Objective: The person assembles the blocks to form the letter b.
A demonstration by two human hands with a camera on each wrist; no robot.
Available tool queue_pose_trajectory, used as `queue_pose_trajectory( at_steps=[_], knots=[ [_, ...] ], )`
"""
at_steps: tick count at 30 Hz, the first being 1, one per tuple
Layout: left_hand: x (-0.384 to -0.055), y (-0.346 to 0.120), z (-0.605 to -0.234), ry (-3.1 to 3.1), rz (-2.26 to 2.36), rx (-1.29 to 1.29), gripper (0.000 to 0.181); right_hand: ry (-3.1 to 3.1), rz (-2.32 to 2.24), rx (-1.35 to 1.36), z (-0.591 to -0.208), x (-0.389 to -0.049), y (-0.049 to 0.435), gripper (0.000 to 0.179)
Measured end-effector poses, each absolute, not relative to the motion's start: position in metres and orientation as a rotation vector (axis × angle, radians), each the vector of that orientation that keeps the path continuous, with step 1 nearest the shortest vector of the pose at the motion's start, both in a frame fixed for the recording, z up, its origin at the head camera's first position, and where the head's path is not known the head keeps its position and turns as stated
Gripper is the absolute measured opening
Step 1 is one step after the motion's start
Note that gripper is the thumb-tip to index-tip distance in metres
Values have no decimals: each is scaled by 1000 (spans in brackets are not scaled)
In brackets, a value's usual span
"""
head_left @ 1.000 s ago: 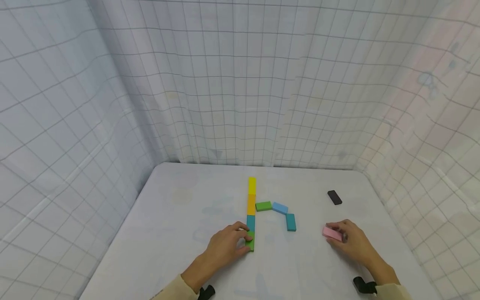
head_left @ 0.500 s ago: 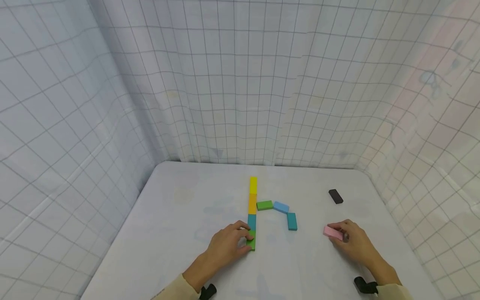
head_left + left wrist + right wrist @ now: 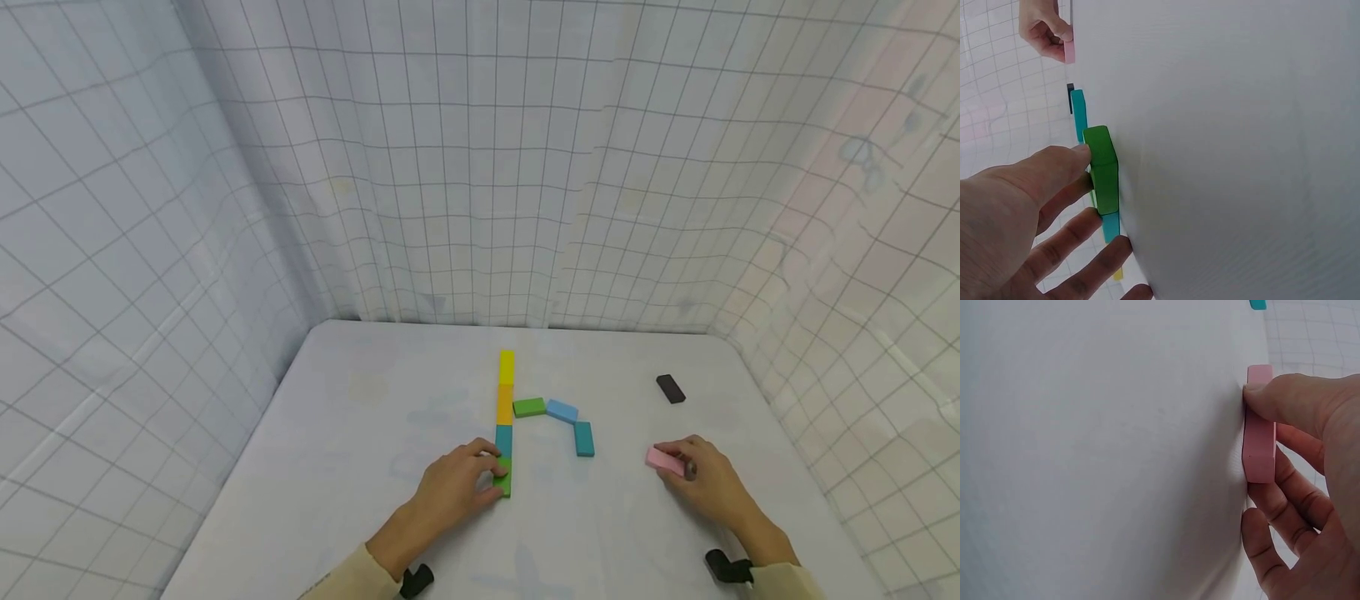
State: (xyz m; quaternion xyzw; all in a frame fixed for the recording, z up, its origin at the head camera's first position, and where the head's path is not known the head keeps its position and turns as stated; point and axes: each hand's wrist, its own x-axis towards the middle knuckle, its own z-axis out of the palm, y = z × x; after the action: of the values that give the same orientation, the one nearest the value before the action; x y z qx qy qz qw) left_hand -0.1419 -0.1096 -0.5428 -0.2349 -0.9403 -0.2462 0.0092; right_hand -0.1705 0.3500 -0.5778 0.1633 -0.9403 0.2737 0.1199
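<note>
A straight column of blocks on the white table runs yellow (image 3: pixel 507 367), orange (image 3: pixel 506 405), teal (image 3: pixel 504 440) and green (image 3: pixel 505 484) from far to near. My left hand (image 3: pixel 452 490) pinches the nearest green block (image 3: pixel 1106 187), thumb at its near end and fingers at its far part and left side. Off to the right, my right hand (image 3: pixel 705 482) holds a pink block (image 3: pixel 664 461) between thumb and fingers; in the right wrist view this pink block (image 3: pixel 1260 437) sits low against the tabletop.
Right of the column, a second green block (image 3: pixel 529 407), a light blue block (image 3: pixel 562 411) and a second teal block (image 3: pixel 584 439) form a curved line. A black block (image 3: pixel 671 388) lies at the far right. White grid-patterned curtains (image 3: pixel 465 167) enclose the table (image 3: pixel 360 417).
</note>
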Motion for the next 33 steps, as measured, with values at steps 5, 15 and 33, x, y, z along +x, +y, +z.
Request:
queue_pose_trajectory(
  at_steps=[5,15,33],
  knots=[
    [-142,-110,-545,-2926,-778,-735,20,-2802,817,432,-576,-172,347,37],
    [-141,-110,-545,-2930,-773,-735,20,-2860,865,394,-571,-173,336,37],
    [-143,-110,-547,-2927,-741,-748,19,-2649,947,676,-573,-188,315,42]
  ],
)
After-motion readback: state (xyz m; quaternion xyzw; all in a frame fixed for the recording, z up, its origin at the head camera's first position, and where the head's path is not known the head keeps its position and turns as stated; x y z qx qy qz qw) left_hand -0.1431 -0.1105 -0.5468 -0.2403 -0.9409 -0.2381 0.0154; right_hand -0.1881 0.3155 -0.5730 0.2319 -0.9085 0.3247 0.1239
